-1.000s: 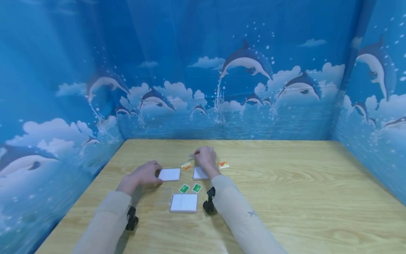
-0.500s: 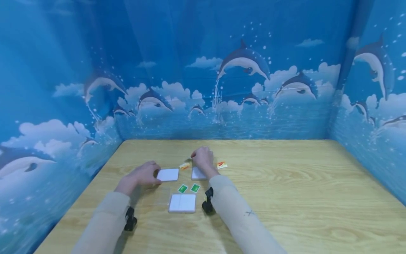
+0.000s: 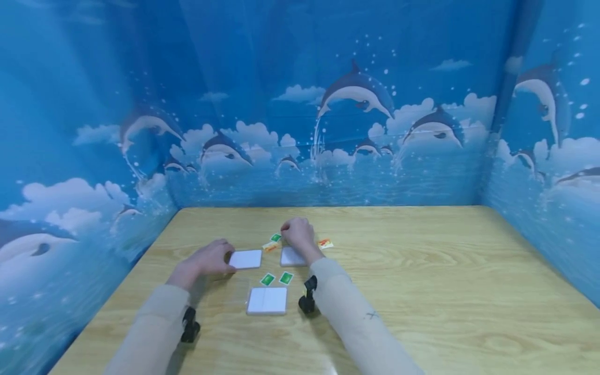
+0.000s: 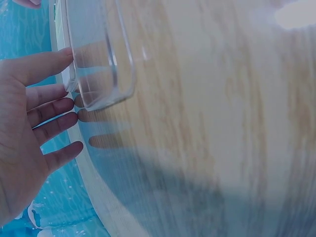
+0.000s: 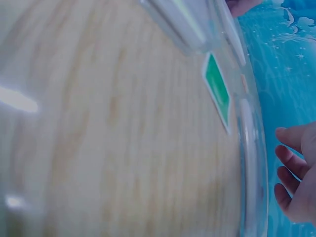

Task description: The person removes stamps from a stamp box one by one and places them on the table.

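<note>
My left hand (image 3: 213,257) rests at the left edge of a flat white box (image 3: 246,259); in the left wrist view its fingers are spread and fairly straight, thumb touching the edge. My right hand (image 3: 298,232) reaches over a second white box (image 3: 291,256), partly hidden by the wrist. Beside its fingertips lies a small card with a green face (image 3: 275,237), apparently flat on the table. The right wrist view shows these fingers loosely bent, with nothing visible between them. An orange-and-white card (image 3: 270,246) lies close by, overlapping or touching the green one.
Two green cards (image 3: 276,279) lie before a third white box (image 3: 267,300), seamed down its middle. Left of that box stands a clear plastic tray (image 4: 101,104). Another orange card (image 3: 325,244) lies right of the right hand. Dolphin-print cloth (image 3: 300,177) encloses the wooden table.
The small card at my right fingertips has gone from tilted and greyish to lying with its green face up. The left hand stays at its box. The head view has shifted slightly.
</note>
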`<action>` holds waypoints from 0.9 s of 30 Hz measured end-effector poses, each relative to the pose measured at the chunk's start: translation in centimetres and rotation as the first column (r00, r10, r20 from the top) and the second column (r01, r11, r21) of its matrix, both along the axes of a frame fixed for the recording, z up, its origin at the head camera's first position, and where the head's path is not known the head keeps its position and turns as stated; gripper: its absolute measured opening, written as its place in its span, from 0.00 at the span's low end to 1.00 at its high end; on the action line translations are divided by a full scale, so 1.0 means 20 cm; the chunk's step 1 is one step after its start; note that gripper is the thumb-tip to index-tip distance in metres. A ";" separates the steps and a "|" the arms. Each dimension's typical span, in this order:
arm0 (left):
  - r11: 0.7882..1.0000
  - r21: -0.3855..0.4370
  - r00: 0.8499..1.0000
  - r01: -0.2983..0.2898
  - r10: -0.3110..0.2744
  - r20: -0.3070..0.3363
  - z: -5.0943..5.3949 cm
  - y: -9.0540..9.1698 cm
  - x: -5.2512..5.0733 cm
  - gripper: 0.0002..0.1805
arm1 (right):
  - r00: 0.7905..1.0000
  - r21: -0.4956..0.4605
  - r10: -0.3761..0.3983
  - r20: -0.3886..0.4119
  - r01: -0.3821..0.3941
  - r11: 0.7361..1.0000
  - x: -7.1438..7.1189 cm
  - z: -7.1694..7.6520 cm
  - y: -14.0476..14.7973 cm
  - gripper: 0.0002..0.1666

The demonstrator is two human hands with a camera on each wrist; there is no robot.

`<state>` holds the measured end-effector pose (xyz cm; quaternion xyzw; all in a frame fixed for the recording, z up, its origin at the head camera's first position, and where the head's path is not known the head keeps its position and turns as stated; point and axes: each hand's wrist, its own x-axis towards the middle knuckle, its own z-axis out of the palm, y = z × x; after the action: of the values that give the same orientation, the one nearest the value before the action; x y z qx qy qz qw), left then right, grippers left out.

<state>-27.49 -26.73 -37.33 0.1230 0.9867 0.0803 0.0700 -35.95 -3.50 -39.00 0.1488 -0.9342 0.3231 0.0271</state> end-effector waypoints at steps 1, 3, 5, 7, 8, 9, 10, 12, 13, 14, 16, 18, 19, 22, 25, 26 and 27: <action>1.000 -0.001 1.000 0.001 -0.001 -0.002 0.00 0.00 0.00 0.28 | 1.000 -0.012 0.000 0.000 0.000 1.000 0.00 0.01 0.00 0.09; 1.000 -0.002 1.000 0.004 -0.004 -0.006 0.01 0.00 0.01 0.28 | 1.000 -0.056 0.004 0.031 -0.002 0.998 0.00 0.02 0.00 0.09; 1.000 -0.001 1.000 0.002 -0.002 -0.005 0.01 0.00 0.01 0.28 | 0.998 -0.109 0.013 0.065 -0.006 0.994 0.00 0.03 0.01 0.08; 1.000 0.002 1.000 -0.005 0.005 -0.002 0.02 0.00 0.01 0.28 | 0.995 -0.154 0.029 0.093 -0.015 0.988 0.00 0.04 0.01 0.08; 1.000 0.004 1.000 -0.006 0.006 -0.002 0.01 0.00 0.01 0.29 | 0.994 -0.168 0.034 0.104 -0.016 0.986 0.00 0.05 0.01 0.08; 1.000 0.003 1.000 -0.004 0.004 -0.001 0.01 0.00 0.01 0.29 | 0.993 -0.174 0.040 0.107 -0.020 0.984 0.00 0.05 0.02 0.08; 1.000 0.005 1.000 -0.007 0.007 0.002 0.01 0.00 0.00 0.29 | 0.993 -0.180 0.044 0.109 -0.024 0.983 -0.01 0.05 0.02 0.08; 1.000 0.005 1.000 -0.015 0.015 0.010 0.01 0.01 0.00 0.30 | 0.992 -0.188 0.051 0.113 -0.030 0.982 -0.01 0.05 0.02 0.08; 1.000 0.003 1.000 -0.015 0.015 0.012 0.01 0.01 0.00 0.30 | 0.992 -0.188 0.054 0.110 -0.033 0.982 -0.01 0.05 0.02 0.09; 1.000 0.004 1.000 -0.017 0.017 0.017 0.01 0.01 0.00 0.30 | 0.992 -0.192 0.058 0.110 -0.036 0.981 -0.01 0.05 0.03 0.09; 1.000 0.005 0.999 -0.028 0.028 0.023 0.01 0.01 0.00 0.31 | 0.992 -0.206 0.070 0.109 -0.046 0.978 -0.01 0.05 0.03 0.09; 0.999 0.004 0.999 -0.033 0.033 0.023 0.02 0.01 0.00 0.31 | 0.990 -0.226 0.086 0.111 -0.059 0.972 -0.01 0.05 0.04 0.09; 0.999 0.001 0.999 -0.032 0.032 0.022 0.02 0.01 0.00 0.31 | 0.989 -0.237 0.096 0.110 -0.067 0.969 -0.01 0.05 0.04 0.10; 0.999 -0.003 0.999 -0.039 0.039 0.023 0.02 0.01 0.00 0.31 | 0.986 -0.253 0.118 0.114 -0.086 0.964 -0.01 0.04 0.05 0.10; 0.999 0.000 0.998 -0.047 0.047 0.038 0.02 0.01 0.00 0.32 | 0.984 -0.252 0.134 0.115 -0.101 0.962 0.00 0.02 0.05 0.10; 0.999 0.005 0.998 -0.053 0.052 0.043 0.02 0.01 0.00 0.33 | 0.984 -0.249 0.136 0.119 -0.103 0.963 0.00 0.02 0.05 0.10; 0.998 0.009 0.997 -0.055 0.054 0.048 0.02 0.02 0.00 0.33 | 0.983 -0.248 0.137 0.120 -0.104 0.963 0.00 0.01 0.05 0.10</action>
<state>-27.39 -26.42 -36.97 0.0944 0.9873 0.0904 0.0907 -35.90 -2.47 -38.75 0.1784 -0.8770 0.4444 -0.0387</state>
